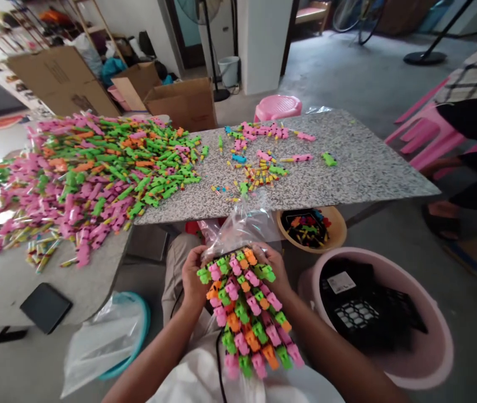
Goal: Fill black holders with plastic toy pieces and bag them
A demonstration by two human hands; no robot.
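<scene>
A stack of small pink, green and orange plastic toys (249, 313) lies across my lap, pointing toward me. My left hand (192, 275) grips the stack's left side near its far end. My right hand (272, 264) grips the right side. Both hands also pinch the mouth of a clear plastic bag (238, 225) that rises just beyond the stack. A large heap of the same toys (91, 168) covers the left table.
A speckled stone tabletop (359, 168) ahead carries scattered toys and small parts. Below it stand a bowl of dark pieces (310, 228), a pink bucket (393, 313) with black trays, and a teal basin with plastic (108, 336). Another person sits at the right (473, 123). Cardboard boxes stand behind.
</scene>
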